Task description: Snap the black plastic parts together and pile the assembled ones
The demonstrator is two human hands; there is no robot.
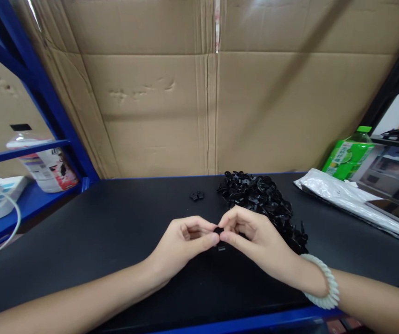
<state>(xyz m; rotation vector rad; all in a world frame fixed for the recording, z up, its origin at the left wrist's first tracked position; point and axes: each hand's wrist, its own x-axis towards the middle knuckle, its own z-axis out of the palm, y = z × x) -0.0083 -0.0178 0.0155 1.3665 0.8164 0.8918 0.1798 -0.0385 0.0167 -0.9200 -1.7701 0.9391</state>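
Two hands meet over the middle of the desk [123, 222], nearer its near edge than its far one. The left hand [185, 239] pinches a small black piece [218, 230] between thumb and forefinger; the right hand [257, 234] grips the same piece from the other side, tip to tip. A dark bit [222, 248] shows just below the fingertips; whether it belongs to the piece or lies on the desk, I cannot tell.

The main risk, I judge, is a slip: so little is held that uneven pressure could make the piece spring out, and black on black would be hard to find. The heap of black parts [255, 190], spreading from the far edge toward the right hand, could be knocked by that wrist and scattered. A stray part might then mix with the little cluster [196, 195] left of the heap, near the far edge.
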